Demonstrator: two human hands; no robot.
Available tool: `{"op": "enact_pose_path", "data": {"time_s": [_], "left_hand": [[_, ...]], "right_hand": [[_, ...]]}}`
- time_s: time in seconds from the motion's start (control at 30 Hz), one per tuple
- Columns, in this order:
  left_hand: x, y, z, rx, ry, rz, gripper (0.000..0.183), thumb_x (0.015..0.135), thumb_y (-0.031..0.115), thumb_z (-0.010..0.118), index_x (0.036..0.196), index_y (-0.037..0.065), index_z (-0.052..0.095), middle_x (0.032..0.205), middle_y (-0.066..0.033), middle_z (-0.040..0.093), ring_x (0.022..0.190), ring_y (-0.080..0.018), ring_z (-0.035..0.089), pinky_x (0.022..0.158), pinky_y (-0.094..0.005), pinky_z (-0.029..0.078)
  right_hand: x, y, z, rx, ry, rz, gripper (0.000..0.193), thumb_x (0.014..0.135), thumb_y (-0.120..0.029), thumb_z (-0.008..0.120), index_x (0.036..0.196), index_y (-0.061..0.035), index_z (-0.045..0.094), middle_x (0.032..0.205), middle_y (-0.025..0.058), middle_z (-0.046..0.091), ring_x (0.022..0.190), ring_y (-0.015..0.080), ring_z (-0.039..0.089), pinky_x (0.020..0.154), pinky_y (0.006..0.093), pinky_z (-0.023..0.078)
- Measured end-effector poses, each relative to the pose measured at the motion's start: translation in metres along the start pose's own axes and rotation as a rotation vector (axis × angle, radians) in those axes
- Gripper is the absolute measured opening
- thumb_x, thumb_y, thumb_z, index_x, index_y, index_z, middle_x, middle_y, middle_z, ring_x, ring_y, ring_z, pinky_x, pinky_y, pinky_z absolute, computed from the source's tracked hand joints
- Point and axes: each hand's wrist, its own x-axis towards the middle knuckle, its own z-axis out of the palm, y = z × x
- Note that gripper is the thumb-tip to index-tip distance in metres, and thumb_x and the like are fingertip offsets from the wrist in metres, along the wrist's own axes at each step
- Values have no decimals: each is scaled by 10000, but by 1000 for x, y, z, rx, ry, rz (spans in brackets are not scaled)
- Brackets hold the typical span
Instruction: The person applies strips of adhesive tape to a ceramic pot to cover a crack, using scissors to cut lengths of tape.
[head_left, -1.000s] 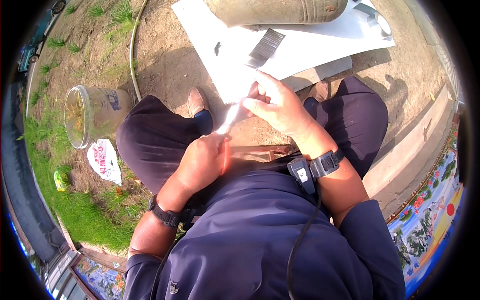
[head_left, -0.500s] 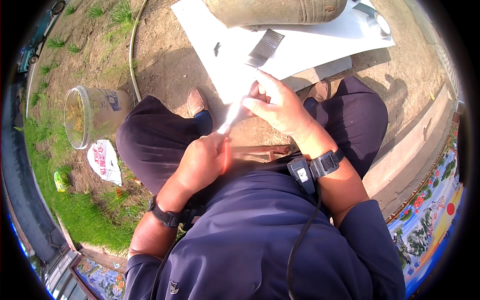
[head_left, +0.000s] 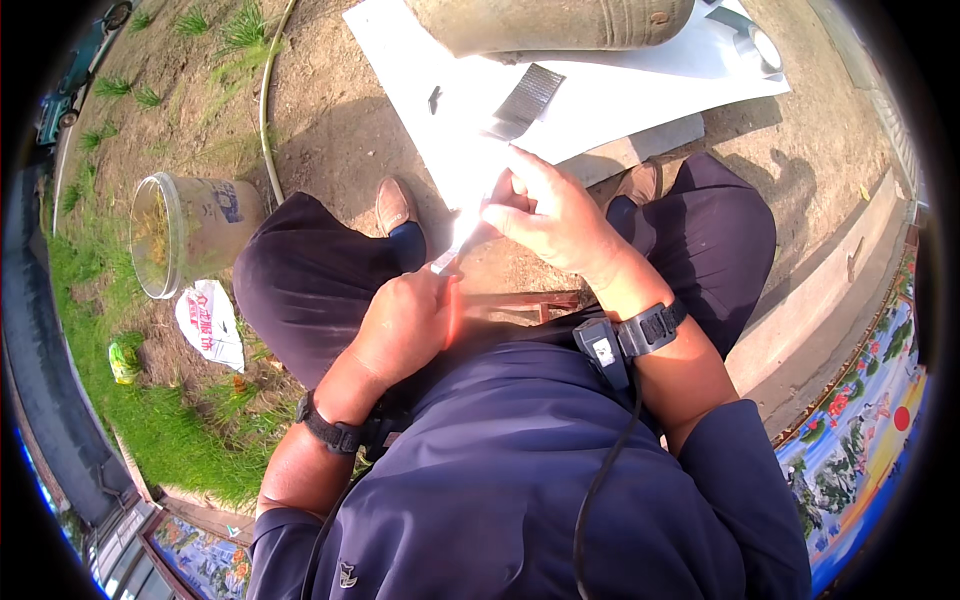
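A narrow shiny strip [head_left: 447,258] runs between my hands, its middle washed out by glare, so its kind is unclear. My left hand [head_left: 402,322] is closed around its near end, in front of my lap. Further up and to the right, my right hand [head_left: 548,218] is closed on the other end, thumb against bent fingers, index finger stretched forward. Just past that fingertip lies a dark, mesh-textured rectangular piece [head_left: 530,97] over the white sheet [head_left: 440,60]. Glare hides whether it joins the strip.
A large rounded, dusty vessel [head_left: 550,22] rests on the sheet's far part, with a tape roll [head_left: 762,50] at its right. A small black object [head_left: 435,99] lies left of the mesh piece. On my left are a clear bucket [head_left: 190,225], a white plastic bag [head_left: 210,325] and a hose [head_left: 268,110].
The dark mesh piece and my right hand have shifted slightly left and toward me. My left hand keeps nearly the same place and grip.
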Motion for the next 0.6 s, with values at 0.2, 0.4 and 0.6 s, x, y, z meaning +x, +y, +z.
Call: {"op": "enact_pose_path", "data": {"time_s": [0.2,0.4,0.6], "left_hand": [[1,-4,3,-7,-25,15,259,939,193,642,900,-57,696,705,-142,701,649,-215,703,648,-339,543],[2,-6,2,-32,-73,-5,250,974,174,614,881,-52,664,714,-112,708,679,-175,714,644,-317,549],[1,-12,7,-139,-91,-51,245,996,169,620,924,-63,649,768,-72,707,695,-134,704,645,-274,554]], "right_hand": [[0,-5,0,20,0,-17,560,944,-40,664,1454,31,445,909,-5,622,812,62,575,737,224,497],[0,-8,0,1,12,-15,574,945,-49,669,1465,21,436,897,-9,617,797,58,567,718,214,486],[-1,-3,0,83,34,-9,494,954,-70,671,1412,14,508,919,-10,629,812,65,587,723,216,492]]}}
